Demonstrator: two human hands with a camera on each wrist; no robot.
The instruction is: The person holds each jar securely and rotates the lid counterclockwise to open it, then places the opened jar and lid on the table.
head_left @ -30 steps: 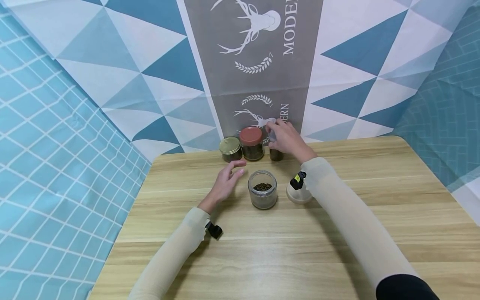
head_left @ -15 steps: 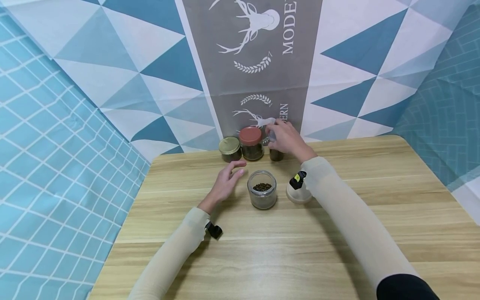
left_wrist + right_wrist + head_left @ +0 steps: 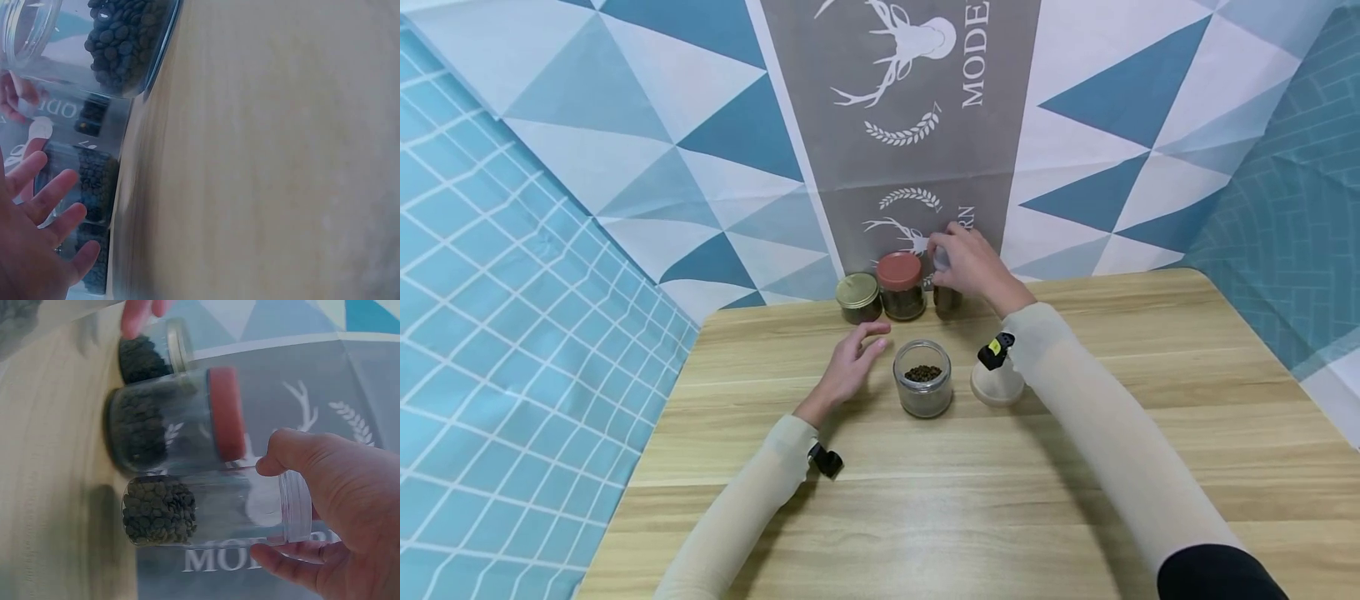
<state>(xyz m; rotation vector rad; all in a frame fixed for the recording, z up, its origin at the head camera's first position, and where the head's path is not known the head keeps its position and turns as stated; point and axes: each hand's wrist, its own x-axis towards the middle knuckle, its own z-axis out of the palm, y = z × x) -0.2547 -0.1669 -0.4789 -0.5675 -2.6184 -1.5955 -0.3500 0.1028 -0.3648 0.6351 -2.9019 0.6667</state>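
In the right wrist view my right hand [image 3: 350, 506] grips a tall clear jar [image 3: 237, 506] near its clear lid, thumb on one side and fingers on the other; dark pellets [image 3: 159, 511] fill its lower part. The head view has this right hand [image 3: 973, 265] at the back of the table, beside the red-lidded jar [image 3: 901, 287]. My left hand [image 3: 848, 364] hovers with spread, relaxed fingers left of an uncapped glass jar [image 3: 923, 398] with brown pellets inside. Nothing is in the left hand [image 3: 40, 231] in the left wrist view.
A jar with a gold-green lid [image 3: 857, 298] stands left of the red-lidded one, near the patterned backdrop. Right of the uncapped jar a pale round lid [image 3: 996, 387] lies on the wooden table [image 3: 880, 517], partly under the right wrist's camera.
My right hand has risen slightly with the tall jar, whose base now sits a little higher in the head view. The left hand has stayed in place.
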